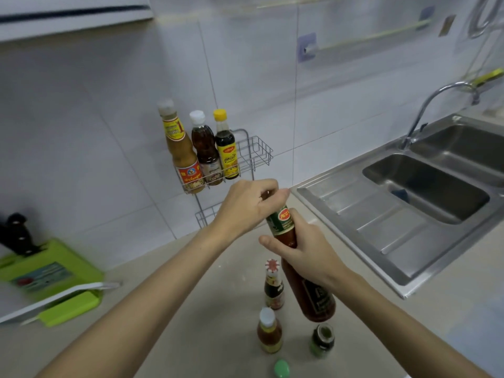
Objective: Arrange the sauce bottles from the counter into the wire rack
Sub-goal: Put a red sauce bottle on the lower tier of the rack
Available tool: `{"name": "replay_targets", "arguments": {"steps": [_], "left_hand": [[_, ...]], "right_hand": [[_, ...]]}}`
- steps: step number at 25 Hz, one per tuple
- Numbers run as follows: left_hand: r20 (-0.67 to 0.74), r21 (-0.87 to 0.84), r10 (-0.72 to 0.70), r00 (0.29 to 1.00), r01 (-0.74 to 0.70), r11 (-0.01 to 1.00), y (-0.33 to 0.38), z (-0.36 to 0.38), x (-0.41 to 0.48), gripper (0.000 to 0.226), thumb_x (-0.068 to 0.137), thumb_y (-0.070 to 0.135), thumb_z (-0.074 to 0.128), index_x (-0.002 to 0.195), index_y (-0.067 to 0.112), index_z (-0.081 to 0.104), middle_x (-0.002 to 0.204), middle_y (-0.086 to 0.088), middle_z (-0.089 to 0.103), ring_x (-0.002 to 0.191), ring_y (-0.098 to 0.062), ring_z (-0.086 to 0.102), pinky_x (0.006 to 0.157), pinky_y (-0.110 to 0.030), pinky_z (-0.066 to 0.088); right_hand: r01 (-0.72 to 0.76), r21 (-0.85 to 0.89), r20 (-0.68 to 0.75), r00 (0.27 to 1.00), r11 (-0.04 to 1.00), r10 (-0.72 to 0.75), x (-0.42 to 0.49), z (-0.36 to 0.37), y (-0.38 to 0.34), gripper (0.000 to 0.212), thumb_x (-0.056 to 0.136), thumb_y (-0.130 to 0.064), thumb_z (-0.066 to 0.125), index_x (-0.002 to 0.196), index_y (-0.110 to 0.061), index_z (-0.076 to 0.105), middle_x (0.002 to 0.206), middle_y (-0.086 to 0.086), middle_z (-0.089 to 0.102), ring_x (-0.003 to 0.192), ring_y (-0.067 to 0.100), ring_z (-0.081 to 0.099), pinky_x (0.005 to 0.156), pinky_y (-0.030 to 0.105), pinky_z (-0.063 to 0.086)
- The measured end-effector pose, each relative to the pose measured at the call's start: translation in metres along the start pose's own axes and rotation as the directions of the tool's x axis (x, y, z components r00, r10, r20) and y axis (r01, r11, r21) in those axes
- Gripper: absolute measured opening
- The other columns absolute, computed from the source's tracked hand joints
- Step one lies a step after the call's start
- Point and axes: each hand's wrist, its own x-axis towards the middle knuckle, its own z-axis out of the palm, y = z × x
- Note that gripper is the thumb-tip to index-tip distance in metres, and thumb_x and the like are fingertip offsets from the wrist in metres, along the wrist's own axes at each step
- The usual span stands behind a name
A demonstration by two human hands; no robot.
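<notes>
A tall red chili sauce bottle [309,296] with a green neck label is tilted in the air above the counter. My right hand [308,252] grips its neck and shoulder, and my left hand [248,205] is closed over its cap. The wire rack [256,154] on the tiled wall holds three bottles in its upper tier: a tan sauce [182,154], a brown fish sauce [207,154] and a dark soy sauce [226,151]. On the counter stand a dark bottle with a red-white cap [273,285], an orange bottle with a white cap [268,332] and a small green jar [321,341].
A loose green cap [281,368] lies at the counter's front edge. The steel double sink [425,186] with a faucet [436,105] fills the right. A green cutting board [51,274] with a knife [16,236] sits at the left.
</notes>
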Motion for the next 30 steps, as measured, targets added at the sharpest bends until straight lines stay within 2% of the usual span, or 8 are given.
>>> {"name": "replay_targets", "arguments": {"steps": [4,8,12,15,20,23,27,30], "left_hand": [[-0.011,-0.107,-0.068,0.998,0.066,0.992,-0.011,-0.001,-0.011,0.044,0.09,0.045,0.047,0.064,0.011,0.058,0.058,-0.011,0.056,0.058,-0.025,0.052,0.052,-0.038,0.038],[0.199,0.214,-0.187,0.962,0.144,0.966,-0.009,0.001,-0.007,0.051,0.09,0.045,0.024,0.07,0.01,0.054,0.066,-0.008,0.057,0.067,-0.029,0.055,0.057,-0.038,0.04],[0.118,0.219,-0.243,0.963,0.213,0.952,-0.007,0.003,-0.008,0.049,0.094,0.041,0.029,0.066,0.01,0.055,0.063,-0.007,0.057,0.065,-0.025,0.056,0.052,-0.034,0.036],[0.035,0.098,-0.183,0.983,0.179,0.979,-0.007,0.005,-0.017,0.045,0.093,0.036,0.031,0.059,0.012,0.048,0.056,-0.004,0.05,0.058,-0.023,0.051,0.049,-0.033,0.034],[0.024,-0.073,-0.095,0.995,0.097,0.993,-0.014,0.007,-0.026,0.052,0.089,0.045,0.027,0.066,0.007,0.053,0.061,-0.013,0.056,0.057,-0.022,0.05,0.048,-0.033,0.037],[0.04,-0.023,-0.115,0.993,0.116,0.993,-0.009,0.004,-0.017,0.049,0.089,0.048,0.036,0.067,0.01,0.059,0.062,-0.009,0.058,0.056,-0.015,0.048,0.047,-0.023,0.031],[-0.114,-0.058,-0.168,0.979,0.162,0.985,-0.008,-0.009,-0.009,0.039,0.091,0.036,0.044,0.057,0.018,0.049,0.057,-0.001,0.052,0.054,-0.012,0.045,0.051,-0.026,0.036],[-0.126,-0.128,-0.336,0.933,0.321,0.938,-0.016,-0.026,-0.007,0.038,0.094,0.031,0.042,0.06,0.015,0.047,0.062,0.0,0.051,0.06,-0.015,0.046,0.058,-0.029,0.037]], "right_hand": [[-0.029,0.02,0.171,0.985,0.999,0.025,0.009,-0.004,0.004,0.02,0.087,-0.036,0.064,0.097,-0.023,0.052,0.072,-0.005,0.064,0.06,0.004,0.063,0.057,0.016,0.048],[-0.053,-0.244,0.062,0.996,0.968,0.07,0.009,0.007,0.009,0.024,0.084,-0.041,0.061,0.088,-0.024,0.045,0.069,-0.005,0.06,0.06,0.007,0.06,0.055,0.02,0.045],[0.007,-0.417,0.044,0.999,0.909,0.012,0.016,0.005,0.007,0.03,0.078,-0.038,0.064,0.089,-0.023,0.04,0.069,-0.006,0.057,0.063,0.015,0.059,0.056,0.029,0.046],[-0.012,-0.358,0.196,0.977,0.934,0.088,0.023,-0.003,0.001,0.026,0.075,-0.026,0.067,0.087,-0.023,0.044,0.072,-0.002,0.061,0.063,0.015,0.063,0.057,0.028,0.053],[-0.23,0.059,0.496,0.851,0.971,0.172,0.026,-0.018,-0.003,0.029,0.08,-0.01,0.07,0.097,-0.006,0.047,0.066,0.013,0.067,0.055,0.024,0.064,0.056,0.034,0.055],[-0.153,0.049,0.388,0.914,0.987,0.122,0.025,-0.012,0.0,0.033,0.081,-0.021,0.072,0.103,-0.007,0.051,0.08,0.017,0.07,0.063,0.024,0.07,0.061,0.031,0.059],[-0.123,0.017,0.332,0.937,0.992,0.11,0.016,-0.026,0.018,0.052,0.07,-0.037,0.082,0.112,-0.027,0.053,0.1,-0.004,0.067,0.087,0.011,0.069,0.077,0.03,0.06],[-0.19,-0.078,0.243,0.948,0.979,0.204,0.0,-0.027,0.03,0.067,0.062,-0.045,0.083,0.118,-0.031,0.05,0.1,-0.008,0.063,0.085,0.012,0.067,0.066,0.027,0.059]]}}
